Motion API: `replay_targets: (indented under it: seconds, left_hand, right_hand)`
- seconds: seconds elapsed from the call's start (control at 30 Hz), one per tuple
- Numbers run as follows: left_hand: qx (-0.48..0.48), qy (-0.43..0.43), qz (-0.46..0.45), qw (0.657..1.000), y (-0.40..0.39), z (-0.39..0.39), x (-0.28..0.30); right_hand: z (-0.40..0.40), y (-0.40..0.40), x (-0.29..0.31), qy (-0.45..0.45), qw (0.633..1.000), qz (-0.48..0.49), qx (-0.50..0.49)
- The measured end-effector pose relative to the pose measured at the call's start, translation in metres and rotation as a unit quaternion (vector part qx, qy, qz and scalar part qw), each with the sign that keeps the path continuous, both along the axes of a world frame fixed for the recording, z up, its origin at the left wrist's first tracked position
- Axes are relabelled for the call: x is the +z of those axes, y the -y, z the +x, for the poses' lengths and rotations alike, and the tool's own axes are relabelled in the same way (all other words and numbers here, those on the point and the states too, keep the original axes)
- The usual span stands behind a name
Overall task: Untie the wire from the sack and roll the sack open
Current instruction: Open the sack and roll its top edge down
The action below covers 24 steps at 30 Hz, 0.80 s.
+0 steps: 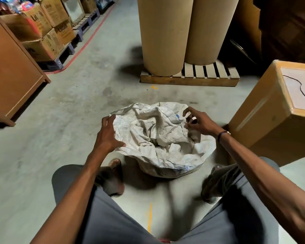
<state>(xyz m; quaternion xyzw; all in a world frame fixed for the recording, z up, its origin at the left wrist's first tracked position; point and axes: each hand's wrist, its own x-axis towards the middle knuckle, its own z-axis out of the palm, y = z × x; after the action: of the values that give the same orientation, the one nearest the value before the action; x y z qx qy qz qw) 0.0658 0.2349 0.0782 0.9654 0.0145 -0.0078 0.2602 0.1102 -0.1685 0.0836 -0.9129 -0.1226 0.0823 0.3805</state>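
Note:
A white woven sack (158,136) sits on the concrete floor between my feet, its top crumpled and loosely spread. My left hand (108,134) grips the sack's left rim, thumb pressed into the fabric. My right hand (197,123) hovers over the right rim with curled, spread fingers that touch the fabric; whether it pinches the rim I cannot tell. A thin dark wire (301,88) lies on top of the cardboard box to the right, apart from the sack.
A tall cardboard box (264,124) stands close on the right. Two big brown paper rolls (181,32) stand on a wooden pallet (188,80) ahead. A wooden crate (12,67) is on the left, with stacked cartons (48,32) on pallets behind it.

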Motion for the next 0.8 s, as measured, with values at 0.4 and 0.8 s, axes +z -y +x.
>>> replay_targets:
  seconds: [0.4, 0.8]
  left_hand:
    - [-0.070, 0.065, 0.064, 0.993, -0.042, 0.037, -0.002]
    - [-0.065, 0.096, 0.148, 0.982, 0.048, -0.007, 0.014]
  right_hand:
    - [0.070, 0.012, 0.060, 0.109, 0.983, -0.141, -0.033]
    - [0.048, -0.036, 0.058, 0.081, 0.985, -0.082, 0.129]
